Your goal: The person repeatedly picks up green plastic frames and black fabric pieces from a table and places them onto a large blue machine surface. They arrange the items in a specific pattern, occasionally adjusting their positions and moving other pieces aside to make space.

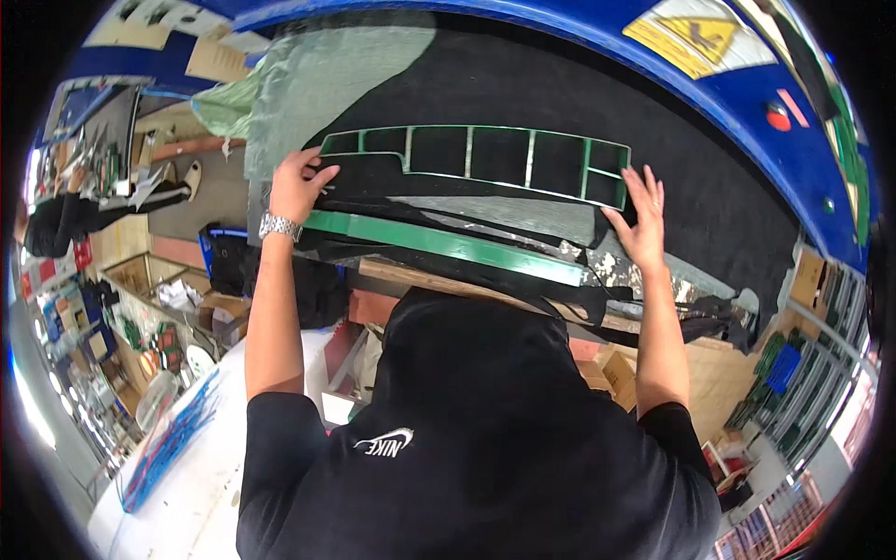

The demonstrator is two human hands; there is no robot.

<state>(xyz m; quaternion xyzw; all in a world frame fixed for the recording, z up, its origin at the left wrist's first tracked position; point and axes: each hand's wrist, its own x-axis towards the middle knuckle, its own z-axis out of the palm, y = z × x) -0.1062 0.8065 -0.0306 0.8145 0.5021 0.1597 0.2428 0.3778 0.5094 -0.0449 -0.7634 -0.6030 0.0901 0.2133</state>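
A long green cutting die [469, 152], a narrow metal frame split by several cross braces, lies over black material [523, 84]. At its left end my left hand [297, 191] grips the rim, fingertips on the end and thumb held out toward me. My right hand [641, 219] grips the other end, its fingers along the outer edge and its thumb near the near corner. The undersides of the fingers are hidden. Between the die and my body runs a flat green bar [448, 245].
A blue machine beam [560, 21] with a yellow warning label [695, 42] arches across the far side. Pale mesh [289, 103] covers the left of the bed. A wooden strip [448, 282] runs along the near edge. Another person [56, 219] is at far left.
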